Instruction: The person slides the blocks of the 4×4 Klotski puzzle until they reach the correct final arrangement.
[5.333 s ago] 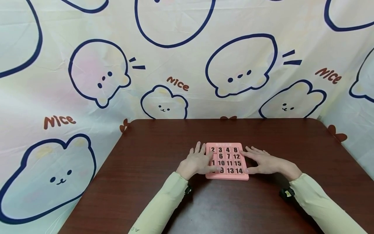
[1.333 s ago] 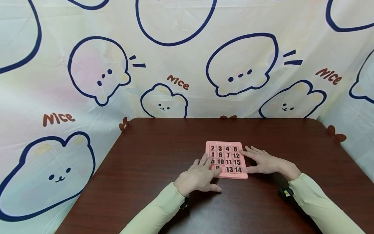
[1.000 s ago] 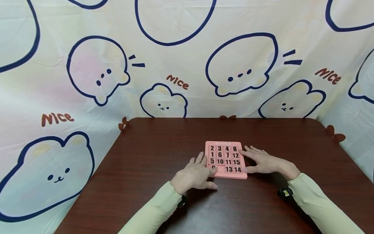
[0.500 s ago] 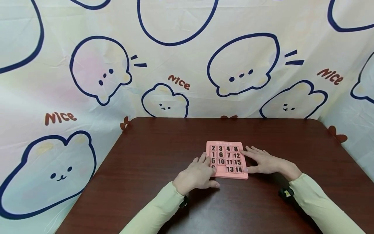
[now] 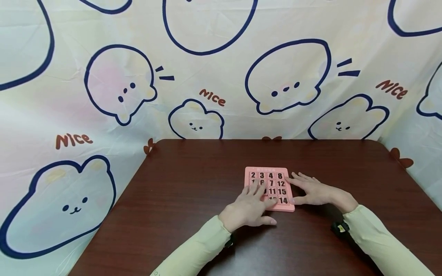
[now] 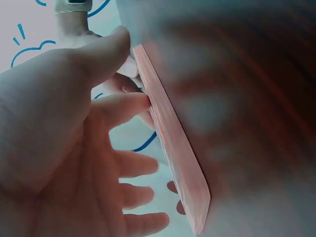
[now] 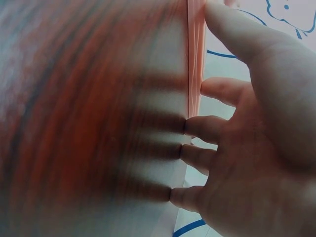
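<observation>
A pink sliding number puzzle (image 5: pixel 271 183) lies flat on the brown table in the head view. My left hand (image 5: pixel 246 210) reaches over its lower left with fingers spread, and the index fingertip touches the tile marked 13 in the bottom row. Several tiles on the left are hidden beneath that hand. Its thumb sticks out in front of the board. At the right side my right hand (image 5: pixel 312 191) rests with straight fingers, index fingertip and thumb against the puzzle's edge. The left wrist view shows the puzzle's side (image 6: pixel 173 143) and one fingertip on its top.
The dark wooden table (image 5: pixel 193 172) extends around the puzzle on all sides. Behind and to the sides hangs a pale curtain (image 5: pixel 235 69) with cartoon bears. A black wrist device (image 5: pixel 340 227) sits below the right sleeve.
My left hand has moved right, its index finger going from the 9 tile to the 13. Earlier, the 1 and 5 tiles shifted up and the 9 slid left. The right hand stays put.
</observation>
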`<state>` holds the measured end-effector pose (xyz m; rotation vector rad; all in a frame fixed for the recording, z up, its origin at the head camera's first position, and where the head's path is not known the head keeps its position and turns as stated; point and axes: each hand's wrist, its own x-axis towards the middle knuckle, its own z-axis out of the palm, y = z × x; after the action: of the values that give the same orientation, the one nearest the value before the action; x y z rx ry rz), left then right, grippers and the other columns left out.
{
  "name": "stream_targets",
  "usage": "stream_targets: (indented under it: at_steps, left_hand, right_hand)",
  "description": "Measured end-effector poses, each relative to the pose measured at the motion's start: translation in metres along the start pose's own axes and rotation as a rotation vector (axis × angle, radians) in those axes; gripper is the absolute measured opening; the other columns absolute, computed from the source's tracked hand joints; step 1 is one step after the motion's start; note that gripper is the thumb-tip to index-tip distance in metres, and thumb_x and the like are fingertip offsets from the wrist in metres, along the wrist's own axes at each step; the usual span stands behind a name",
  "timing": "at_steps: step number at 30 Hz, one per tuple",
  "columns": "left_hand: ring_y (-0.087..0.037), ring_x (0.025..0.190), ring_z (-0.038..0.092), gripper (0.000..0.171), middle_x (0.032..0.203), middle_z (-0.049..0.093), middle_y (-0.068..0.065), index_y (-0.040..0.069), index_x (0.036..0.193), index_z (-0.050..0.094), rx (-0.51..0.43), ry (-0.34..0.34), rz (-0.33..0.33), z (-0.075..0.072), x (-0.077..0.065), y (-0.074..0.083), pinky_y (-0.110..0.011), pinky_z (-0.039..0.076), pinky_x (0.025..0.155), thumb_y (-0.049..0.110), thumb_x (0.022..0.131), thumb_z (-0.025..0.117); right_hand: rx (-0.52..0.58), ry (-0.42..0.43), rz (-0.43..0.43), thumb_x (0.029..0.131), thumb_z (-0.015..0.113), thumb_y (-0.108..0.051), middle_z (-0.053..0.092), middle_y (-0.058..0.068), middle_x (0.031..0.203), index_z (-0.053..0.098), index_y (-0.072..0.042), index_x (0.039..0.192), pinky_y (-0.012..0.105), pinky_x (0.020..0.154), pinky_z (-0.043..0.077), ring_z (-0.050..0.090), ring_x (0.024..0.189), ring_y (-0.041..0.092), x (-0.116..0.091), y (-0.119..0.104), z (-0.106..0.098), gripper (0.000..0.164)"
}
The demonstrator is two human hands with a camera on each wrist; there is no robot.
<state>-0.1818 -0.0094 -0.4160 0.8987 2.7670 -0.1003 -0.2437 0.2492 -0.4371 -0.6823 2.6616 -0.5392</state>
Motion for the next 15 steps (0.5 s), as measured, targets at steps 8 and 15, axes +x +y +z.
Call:
stream_targets:
  at_steps: [8,15]
  left_hand:
    - [-0.032,0.154,0.007,0.064,0.165,0.018,-0.009,0.051,0.147,0.035,0.011,-0.038,-0.031,-0.002,-0.002,-0.006,-0.049,0.024,0.12,0.071,0.088,0.049]
    - [-0.032,0.154,0.005,0.064,0.165,0.017,-0.011,0.049,0.146,0.037,-0.009,-0.047,-0.05,-0.003,-0.007,-0.011,-0.051,0.024,0.12,0.069,0.088,0.053]
  right_hand:
    - [0.007,0.006,0.009,0.084,0.063,-0.064,0.019,0.027,0.161,0.033,-0.014,0.154,0.075,0.11,0.01,0.009,0.148,0.051,0.0,0.001,0.001,0.091]
    - [0.003,0.012,0.006,0.084,0.064,-0.064,0.019,0.027,0.16,0.034,-0.013,0.154,0.074,0.11,0.011,0.01,0.147,0.051,0.001,0.002,0.002,0.092]
